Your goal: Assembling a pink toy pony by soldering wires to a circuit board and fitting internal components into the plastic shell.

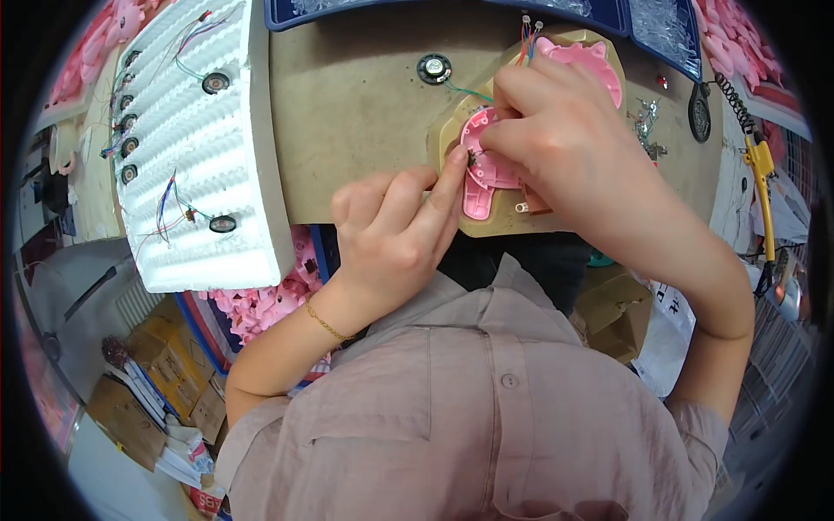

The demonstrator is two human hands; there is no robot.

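A pink plastic shell half [477, 201] lies inner side up in a tan shaped holder [486, 227] on the table, partly under my fingers. My left hand [395, 213] reaches in from the left, its index fingertip at a small dark part [471, 159] inside the shell and its other fingers curled. Over the shell, my right hand [560, 130] is closed, thumb toward that same part; whatever it pinches is hidden. A green wire runs from a round black speaker [434, 69] toward my right fingers. Beyond that hand, a pink shell section with pointed ears [584, 61] shows in the holder.
White ridged foam [195, 148] at the left carries several speakers with wires. Blue trays [556, 16] of clear parts line the far edge. Small metal pieces [645, 122] lie right of the holder; a yellow tool [762, 182] hangs on a coiled cord. Pink parts [269, 300] fill a bin below.
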